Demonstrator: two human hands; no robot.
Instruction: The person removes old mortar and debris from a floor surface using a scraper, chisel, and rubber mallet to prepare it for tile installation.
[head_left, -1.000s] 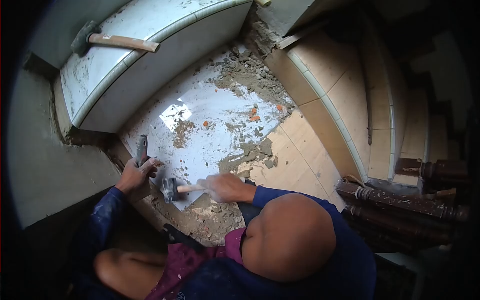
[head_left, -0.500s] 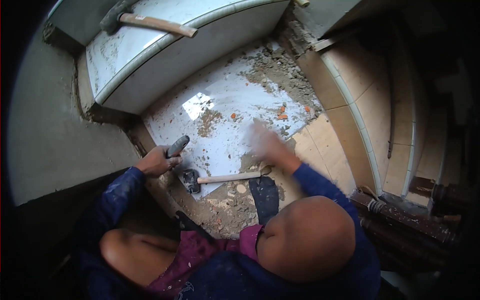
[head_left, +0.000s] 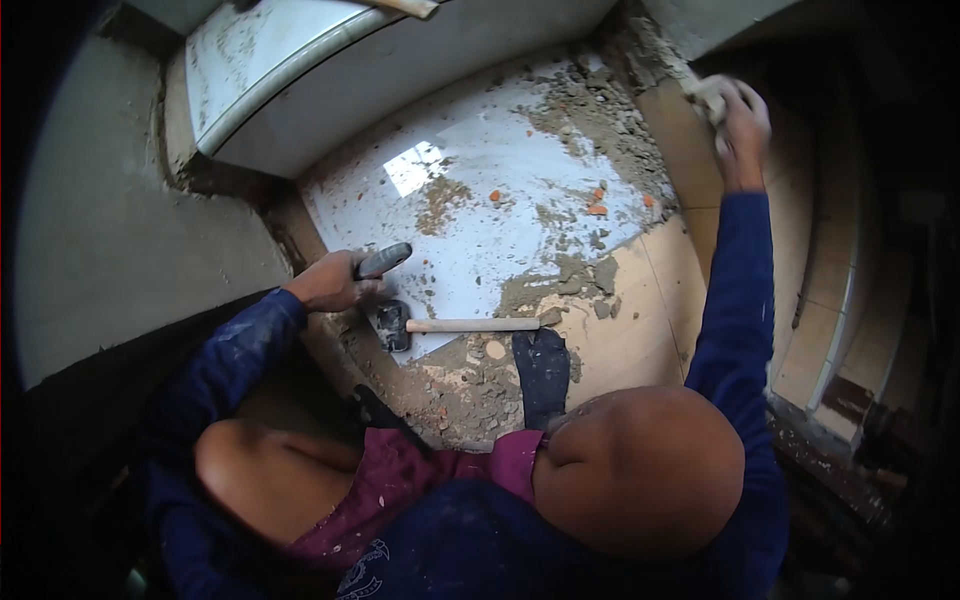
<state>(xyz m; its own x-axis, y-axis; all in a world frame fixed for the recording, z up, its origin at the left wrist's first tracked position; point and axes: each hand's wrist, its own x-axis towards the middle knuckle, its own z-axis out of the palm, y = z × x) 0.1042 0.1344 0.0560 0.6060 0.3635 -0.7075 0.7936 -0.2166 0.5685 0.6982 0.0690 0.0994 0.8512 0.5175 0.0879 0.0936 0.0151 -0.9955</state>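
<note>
My left hand is closed around the dark grey handle of a tool whose working end is hidden. Just below it lies a mallet with a black head and a pale wooden handle, resting on the dusty floor. At the upper right, my right hand reaches out to the wall corner at the stair edge. Its fingers are curled at a pale, mortar-coloured piece that I cannot make out. Clumps of wet mortar sit where the white tile meets the beige tiles.
Rubble is heaped along the far right of the white tile, with orange brick bits nearby. A white raised step stands at the back, with a wooden tool handle on it. Beige stairs descend at right.
My right hand has swung from above the white tile up and right to the wall corner. My left hand keeps its hold on the tool handle. The camera view has shifted slightly.
</note>
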